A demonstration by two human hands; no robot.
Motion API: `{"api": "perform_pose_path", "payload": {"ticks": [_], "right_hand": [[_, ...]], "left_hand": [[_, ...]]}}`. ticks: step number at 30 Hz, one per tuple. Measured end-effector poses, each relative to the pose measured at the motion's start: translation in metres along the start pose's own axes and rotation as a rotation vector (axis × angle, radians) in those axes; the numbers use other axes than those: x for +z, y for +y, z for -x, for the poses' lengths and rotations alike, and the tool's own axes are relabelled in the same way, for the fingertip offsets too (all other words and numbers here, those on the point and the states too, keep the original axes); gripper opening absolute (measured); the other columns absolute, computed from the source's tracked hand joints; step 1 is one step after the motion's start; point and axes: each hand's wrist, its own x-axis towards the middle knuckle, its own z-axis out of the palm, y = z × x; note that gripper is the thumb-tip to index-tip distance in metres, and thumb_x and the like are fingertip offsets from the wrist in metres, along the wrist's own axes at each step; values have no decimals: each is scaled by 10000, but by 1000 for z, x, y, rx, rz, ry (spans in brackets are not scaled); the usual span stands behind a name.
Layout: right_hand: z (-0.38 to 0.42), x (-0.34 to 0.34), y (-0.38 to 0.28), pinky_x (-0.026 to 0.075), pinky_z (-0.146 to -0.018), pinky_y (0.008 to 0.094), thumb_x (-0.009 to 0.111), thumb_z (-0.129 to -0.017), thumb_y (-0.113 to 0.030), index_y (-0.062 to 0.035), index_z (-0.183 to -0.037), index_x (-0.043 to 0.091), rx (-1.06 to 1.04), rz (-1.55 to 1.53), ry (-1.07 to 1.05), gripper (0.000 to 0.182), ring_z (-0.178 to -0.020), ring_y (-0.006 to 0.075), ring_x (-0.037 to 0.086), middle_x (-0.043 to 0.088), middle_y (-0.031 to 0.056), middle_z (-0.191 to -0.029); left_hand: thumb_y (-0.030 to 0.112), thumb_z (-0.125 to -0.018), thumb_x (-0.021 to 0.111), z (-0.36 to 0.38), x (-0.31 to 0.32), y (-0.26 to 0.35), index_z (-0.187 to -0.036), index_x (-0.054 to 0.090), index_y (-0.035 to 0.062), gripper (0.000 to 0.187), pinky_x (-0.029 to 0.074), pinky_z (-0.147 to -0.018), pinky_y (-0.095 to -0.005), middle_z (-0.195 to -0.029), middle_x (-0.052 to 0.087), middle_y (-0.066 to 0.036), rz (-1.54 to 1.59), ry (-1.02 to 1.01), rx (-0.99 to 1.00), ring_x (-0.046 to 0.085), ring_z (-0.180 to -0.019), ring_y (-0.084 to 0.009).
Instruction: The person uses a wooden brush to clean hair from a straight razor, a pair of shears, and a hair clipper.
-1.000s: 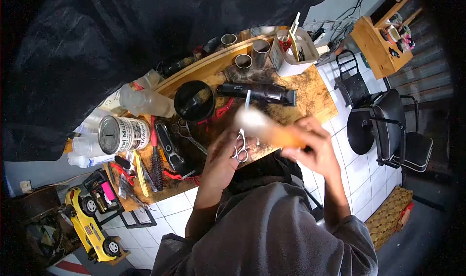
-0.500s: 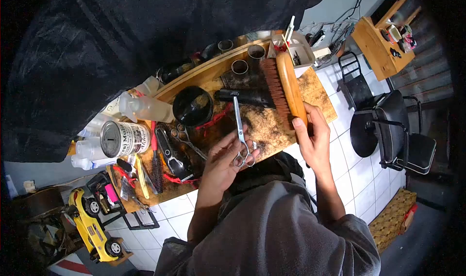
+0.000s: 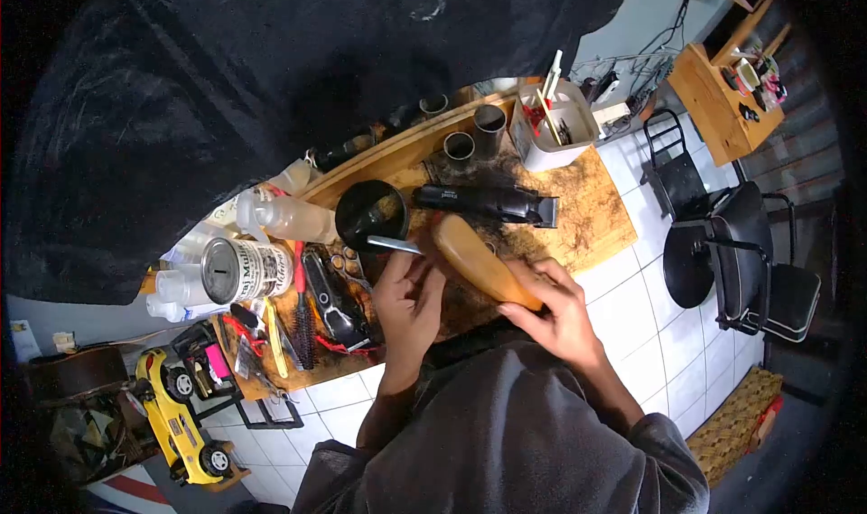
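Observation:
My right hand (image 3: 562, 317) is closed around the end of a wooden-backed brush (image 3: 479, 263), its bristles turned down and toward my left hand. My left hand (image 3: 411, 304) holds a pair of scissors (image 3: 394, 244); only part of the blades shows, and the finger rings are hidden behind hand and brush. The brush lies against or very close to the scissors. Just beyond them on the hair-strewn wooden table (image 3: 596, 209) lie a black hair clipper (image 3: 488, 203) and a black bowl (image 3: 359, 209) with a brush in it.
At left stand a tin can (image 3: 248, 268) and plastic bottles (image 3: 293, 219), near a second clipper (image 3: 334, 304) and a round hairbrush (image 3: 303, 324). A white container (image 3: 553, 144) sits at the far right corner. Dark cloth (image 3: 298, 71) hangs behind; a black chair (image 3: 750, 252) stands right.
The brush has swung from upright to slanting and moved left, over to the scissors. The scissors have tipped from pointing away to pointing left. The clipper on the table is now uncovered.

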Motion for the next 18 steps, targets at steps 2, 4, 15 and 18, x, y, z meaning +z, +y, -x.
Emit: {"api": "perform_pose_path", "payload": {"ticks": [2, 4, 15, 18], "right_hand": [[6, -5, 7, 511, -697, 337, 760, -766, -240, -33, -1166, 630, -7, 11, 36, 469, -774, 256, 609, 567, 140, -927], [9, -13, 4, 513, -685, 335, 769, -755, -218, -34, -1163, 632, 110, 136, 87, 469, -763, 243, 614, 571, 135, -920], [-8, -6, -31, 506, -702, 325, 805, -704, -220, -44, -1147, 641, -85, -76, -17, 505, -802, 240, 597, 537, 122, -951], [9, 1, -4, 503, -671, 305, 815, -696, -229, -43, -1151, 641, -63, 15, 9, 521, -799, 219, 588, 537, 127, -951]], "left_hand": [[-26, -896, 542, -3, -1, 9, -1251, 453, -64, 368, 464, -945, -323, -1210, 563, -146, -59, 35, -63, 566, -1118, -220], [15, -914, 545, -6, 3, 9, -1228, 463, -41, 329, 483, -952, -385, -1183, 565, -150, 249, 129, -23, 569, -1115, -260], [4, -881, 582, -1, 13, 8, -1119, 551, -75, 252, 494, -836, -277, -1061, 664, -137, -7, -39, 143, 628, -964, -162], [-50, -848, 591, -2, 5, 6, -1050, 552, -46, 206, 527, -773, -293, -1017, 660, -172, -108, 49, 91, 643, -907, -181]]}}
